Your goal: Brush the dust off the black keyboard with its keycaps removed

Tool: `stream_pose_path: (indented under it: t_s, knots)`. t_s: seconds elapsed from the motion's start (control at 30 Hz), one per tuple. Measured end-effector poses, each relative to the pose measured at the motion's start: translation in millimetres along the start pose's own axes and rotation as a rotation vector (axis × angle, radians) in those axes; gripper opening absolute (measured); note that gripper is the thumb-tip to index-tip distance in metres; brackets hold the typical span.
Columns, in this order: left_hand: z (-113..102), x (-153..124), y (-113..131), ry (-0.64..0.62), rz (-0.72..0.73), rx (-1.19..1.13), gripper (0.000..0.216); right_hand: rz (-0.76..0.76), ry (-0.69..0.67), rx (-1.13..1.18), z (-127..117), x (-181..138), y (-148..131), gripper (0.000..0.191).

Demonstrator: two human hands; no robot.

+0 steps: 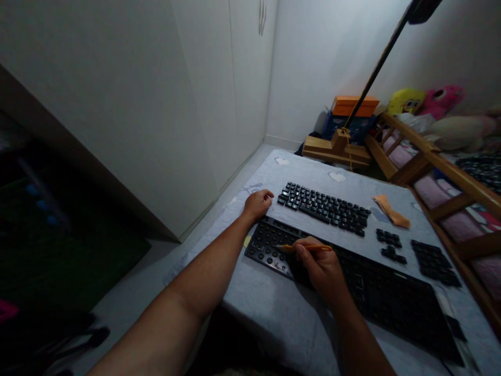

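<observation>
A black keyboard base (395, 297) with its keycaps off lies across the cloth-covered table, round key sockets showing at its left end. My right hand (319, 263) is closed around a slim orange-handled brush (288, 247). Its greyish tip is at the sockets on the left part of the base; the bristles are too small to make out. My left hand (257, 204) rests on the cloth by the base's upper left corner, fingers loosely bent and apart, with nothing visible in it. Just right of it, loose black keycaps (324, 206) lie in keyboard order.
Smaller keycap groups (389, 238) and a number-pad block (435, 262) sit farther right. An orange cloth strip (391, 211) lies behind them. A wooden bed rail (450, 162) borders the table's right side, a white wardrobe (203, 104) its left. A pole (378, 68) on a wooden stand rises beyond.
</observation>
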State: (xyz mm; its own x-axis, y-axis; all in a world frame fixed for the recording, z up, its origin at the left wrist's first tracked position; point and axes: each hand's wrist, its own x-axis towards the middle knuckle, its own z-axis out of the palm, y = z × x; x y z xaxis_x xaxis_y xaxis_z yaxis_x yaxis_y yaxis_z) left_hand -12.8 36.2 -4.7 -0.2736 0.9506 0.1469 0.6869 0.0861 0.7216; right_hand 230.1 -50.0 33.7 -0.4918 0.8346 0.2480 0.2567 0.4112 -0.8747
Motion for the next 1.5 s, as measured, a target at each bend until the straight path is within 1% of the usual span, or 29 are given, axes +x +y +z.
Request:
stream_pose_path:
  t_s: [0.1,0.2,0.27,0.33,0.43,0.57,0.63,0.7,0.77,0.87,0.93,1.0,1.1,1.17,1.23,1.37,1.43,1.5]
  knots:
    - [0,0,1,0.001,-0.006,-0.008,0.028,-0.046,0.051,-0.077,2,1,0,0.024]
    - [0,-1,1,-0.003,-0.007,-0.010,0.028,-0.056,-0.024,-0.089,2,0,-1,0.024]
    - [0,-1,1,-0.004,-0.008,-0.010,0.028,-0.033,-0.097,-0.046,1,-2,-2,0.025]
    - [0,-1,1,-0.002,-0.010,-0.010,0.028,-0.010,-0.126,0.015,0,-3,-2,0.027]
    - [0,-1,1,-0.002,-0.007,-0.015,0.028,-0.006,-0.083,0.048,-1,-4,-3,0.027]
    - [1,0,0,-0.005,0.002,-0.020,0.028,-0.042,0.055,-0.025,0,-1,-3,0.024]
    - [2,1,-1,-0.001,0.005,-0.018,0.028,-0.064,0.077,-0.067,2,0,-3,0.022]
    - [2,1,-2,0.005,0.009,-0.019,0.028,-0.083,0.042,-0.095,3,0,-3,0.021]
    - [2,2,-2,0.007,0.013,-0.021,0.029,-0.077,-0.031,-0.099,2,0,-5,0.022]
    - [3,2,-3,0.001,0.013,-0.028,0.029,-0.044,-0.149,-0.061,0,-3,-10,0.024]
    - [3,2,-4,-0.001,0.012,-0.037,0.029,-0.036,-0.178,-0.028,-2,-4,-12,0.025]
    - [4,3,-5,0.001,0.010,-0.041,0.029,-0.036,-0.142,-0.008,-2,-4,-13,0.026]
    - [4,3,-6,0.006,0.009,-0.038,0.029,-0.044,-0.020,-0.033,-2,-3,-11,0.025]
    - [4,3,-7,0.006,0.015,-0.039,0.028,-0.062,0.031,-0.077,-1,-2,-9,0.023]
    - [4,3,-7,0.008,0.021,-0.043,0.028,-0.068,0.013,-0.110,-1,-2,-9,0.021]
    - [4,2,-7,0.005,0.021,-0.046,0.028,-0.031,-0.148,-0.073,-3,-4,-11,0.023]
    - [4,2,-7,0.005,0.019,-0.046,0.028,-0.015,-0.150,-0.033,-3,-5,-12,0.025]
    - [4,2,-6,0.006,0.016,-0.044,0.028,0.006,-0.086,-0.012,-4,-4,-12,0.025]
